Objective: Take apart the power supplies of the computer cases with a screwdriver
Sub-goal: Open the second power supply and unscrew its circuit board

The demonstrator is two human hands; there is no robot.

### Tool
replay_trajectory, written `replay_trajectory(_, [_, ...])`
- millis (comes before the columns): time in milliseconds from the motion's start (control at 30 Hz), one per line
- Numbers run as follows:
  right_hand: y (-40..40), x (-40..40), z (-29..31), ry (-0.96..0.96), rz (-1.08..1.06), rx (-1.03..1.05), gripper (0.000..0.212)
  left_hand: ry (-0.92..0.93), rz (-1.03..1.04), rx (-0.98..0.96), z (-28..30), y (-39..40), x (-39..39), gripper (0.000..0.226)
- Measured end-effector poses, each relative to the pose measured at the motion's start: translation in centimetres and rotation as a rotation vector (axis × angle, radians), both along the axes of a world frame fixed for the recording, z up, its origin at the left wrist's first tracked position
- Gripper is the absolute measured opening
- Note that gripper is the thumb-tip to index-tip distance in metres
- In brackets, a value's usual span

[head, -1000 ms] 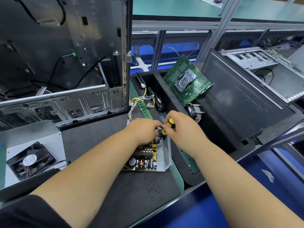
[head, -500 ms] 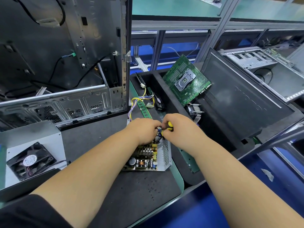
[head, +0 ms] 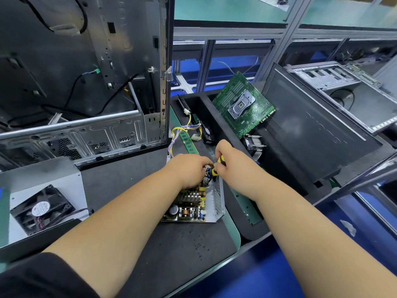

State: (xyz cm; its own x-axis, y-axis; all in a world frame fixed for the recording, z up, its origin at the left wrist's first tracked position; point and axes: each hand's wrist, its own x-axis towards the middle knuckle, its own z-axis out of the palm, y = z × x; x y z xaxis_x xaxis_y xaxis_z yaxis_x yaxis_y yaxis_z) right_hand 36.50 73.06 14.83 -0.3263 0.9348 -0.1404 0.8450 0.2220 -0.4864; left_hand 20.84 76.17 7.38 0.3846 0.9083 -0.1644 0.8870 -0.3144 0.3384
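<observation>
Two hands meet over the opened power supply (head: 194, 204) on the black mat (head: 171, 250). The right hand (head: 231, 161) curls round a yellow screwdriver (head: 215, 168); its tip is hidden. The left hand (head: 189, 171) is curled onto the circuit board, but what it pinches I cannot tell. The black foam tray (head: 214, 117) holds a green motherboard (head: 243, 104), a small fan (head: 207, 133) and a finned heatsink (head: 254, 145). The computer case (head: 86, 82) is cut off on the left.

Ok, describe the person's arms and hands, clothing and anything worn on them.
Both forearms are bare. The left hand and right hand show no gloves, rings, watch or wrist strap. A black sleeve covers the left upper arm; the right arm shows no sleeve in view.
</observation>
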Motion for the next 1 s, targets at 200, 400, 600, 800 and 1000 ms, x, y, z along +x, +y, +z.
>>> replay_trajectory(200, [-0.2,-0.7,0.3,-0.270,-0.002,0.115,0.037,0.016,0.014,-0.056,0.0,0.2,0.1,0.032])
replay_trajectory(400, [0.1,-0.9,0.1,-0.222,-0.058,0.117,0.023,0.009,0.006,-0.020,-0.3,0.1,-0.1,0.039])
replay_trajectory(600, [0.2,-0.8,0.4,-0.161,-0.073,0.121,0.018,0.018,0.001,-0.006,-0.2,0.3,0.0,0.037])
replay_trajectory(800, [-0.1,-1.0,0.3,-0.300,-0.057,0.165,0.023,0.010,0.015,-0.026,-0.2,0.2,0.0,0.037])
replay_trajectory(1000, [0.4,-1.1,-0.1,-0.237,-0.091,0.128,0.017,0.025,0.015,-0.032,0.1,0.0,0.0,0.038])
